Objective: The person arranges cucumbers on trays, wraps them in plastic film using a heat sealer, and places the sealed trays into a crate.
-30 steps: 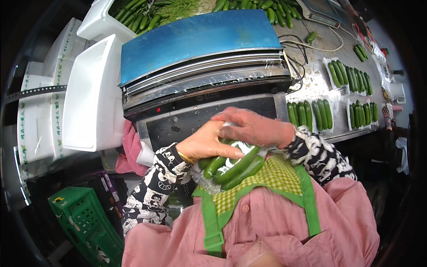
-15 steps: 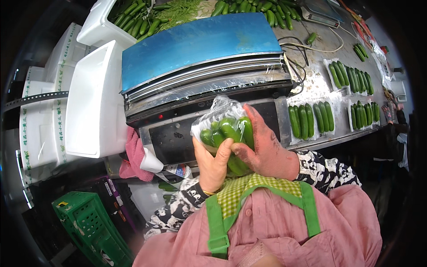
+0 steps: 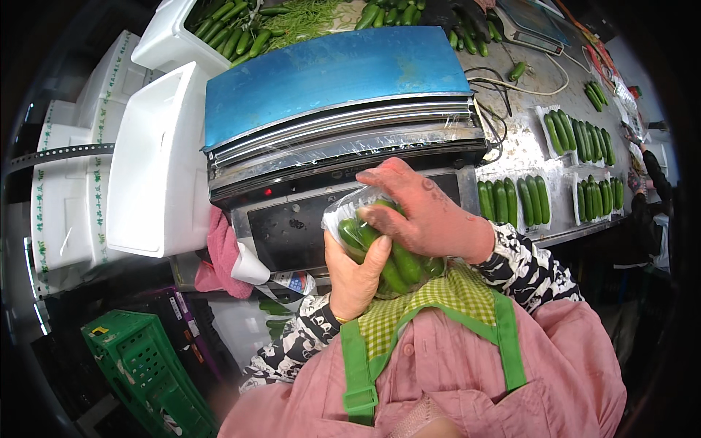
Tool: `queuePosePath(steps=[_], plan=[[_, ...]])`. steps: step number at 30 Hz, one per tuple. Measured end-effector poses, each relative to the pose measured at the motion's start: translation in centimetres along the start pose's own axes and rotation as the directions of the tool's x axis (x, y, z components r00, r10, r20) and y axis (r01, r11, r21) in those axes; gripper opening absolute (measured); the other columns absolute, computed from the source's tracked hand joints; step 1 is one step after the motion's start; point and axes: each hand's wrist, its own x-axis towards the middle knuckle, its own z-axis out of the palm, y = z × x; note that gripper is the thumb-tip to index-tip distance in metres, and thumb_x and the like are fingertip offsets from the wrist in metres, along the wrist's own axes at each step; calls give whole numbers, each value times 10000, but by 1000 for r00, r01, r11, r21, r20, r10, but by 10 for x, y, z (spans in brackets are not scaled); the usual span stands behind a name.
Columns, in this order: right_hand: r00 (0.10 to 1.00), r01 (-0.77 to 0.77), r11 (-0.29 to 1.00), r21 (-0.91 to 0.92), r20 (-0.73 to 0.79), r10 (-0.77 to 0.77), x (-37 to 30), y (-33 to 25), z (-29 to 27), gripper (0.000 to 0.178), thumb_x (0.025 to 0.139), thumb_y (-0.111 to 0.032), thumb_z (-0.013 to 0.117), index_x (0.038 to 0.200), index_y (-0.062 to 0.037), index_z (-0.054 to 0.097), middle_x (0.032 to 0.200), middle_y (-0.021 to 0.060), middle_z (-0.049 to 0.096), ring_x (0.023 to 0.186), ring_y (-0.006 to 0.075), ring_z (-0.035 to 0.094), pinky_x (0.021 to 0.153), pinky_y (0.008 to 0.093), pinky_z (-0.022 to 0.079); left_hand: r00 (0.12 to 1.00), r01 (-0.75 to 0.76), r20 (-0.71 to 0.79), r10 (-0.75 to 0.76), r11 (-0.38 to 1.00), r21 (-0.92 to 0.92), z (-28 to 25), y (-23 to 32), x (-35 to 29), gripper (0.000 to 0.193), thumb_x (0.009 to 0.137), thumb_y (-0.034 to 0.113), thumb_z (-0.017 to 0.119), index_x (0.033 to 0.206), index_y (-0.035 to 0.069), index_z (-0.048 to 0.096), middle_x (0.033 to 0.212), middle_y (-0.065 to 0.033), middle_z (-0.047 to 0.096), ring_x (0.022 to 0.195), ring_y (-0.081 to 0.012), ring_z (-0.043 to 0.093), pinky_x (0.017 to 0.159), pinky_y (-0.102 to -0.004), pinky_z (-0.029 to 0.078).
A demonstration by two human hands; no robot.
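Note:
Close to my apron I have a wrapped pack of cucumbers (image 3: 403, 269), tilted, its clear film bunched at the upper left. My bare left hand (image 3: 353, 271) grips its left side, thumb across the front. Over the top and right side bends my right hand (image 3: 431, 212) in a reddish work glove, fingers and thumb against the film and hiding part of the pack. Just beyond stands a wrapping machine (image 3: 339, 157) with a blue cover (image 3: 336, 80), a film strip along its front and a dark plate (image 3: 292, 226) nearest me.
Packs of cucumbers (image 3: 500, 201) lie on the metal table at right, near a scale (image 3: 529, 29) and cables (image 3: 496, 109). White foam boxes (image 3: 150, 168) stand at left, a green crate (image 3: 146, 372) below. Another person's hand (image 3: 637, 182) shows at far right.
My right hand has moved from the pack's right side up over its top, fingers now across the film. The pack has tilted and dropped slightly. At far right, the other person's arms have shifted.

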Motion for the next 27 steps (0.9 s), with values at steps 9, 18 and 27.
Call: queuePosePath(steps=[9, 18, 27], plan=[[883, -467, 778, 420, 189, 429, 15, 19, -3, 589, 982, -479, 624, 1241, 45, 553, 1156, 161, 625, 1078, 194, 586, 931, 332, 481, 986, 152, -17, -165, 939, -309, -5, -1, 18, 513, 915, 165, 757, 1334, 38, 489, 1227, -70, 598, 1071, -146, 603, 950, -317, 508], [858, -497, 648, 577, 216, 466, -4, 28, 10, 666, 958, -548, 635, 1218, 57, 538, 1138, 174, 592, 1070, 206, 557, 919, 343, 471, 980, 172, -48, -194, 940, -296, -9, 1, 22, 504, 939, 181, 731, 1343, 30, 470, 1244, -73, 595, 1085, -157, 598, 969, -322, 489], [850, -509, 749, 424, 108, 516, -22, -8, 1, 604, 935, -416, 728, 1281, 22, 499, 1092, 140, 659, 998, 224, 648, 887, 361, 514, 985, 23, -172, -25, 1000, -9, 10, -7, 17, 461, 973, 155, 674, 1325, 1, 419, 1227, -96, 581, 1074, -140, 578, 942, -302, 485]])
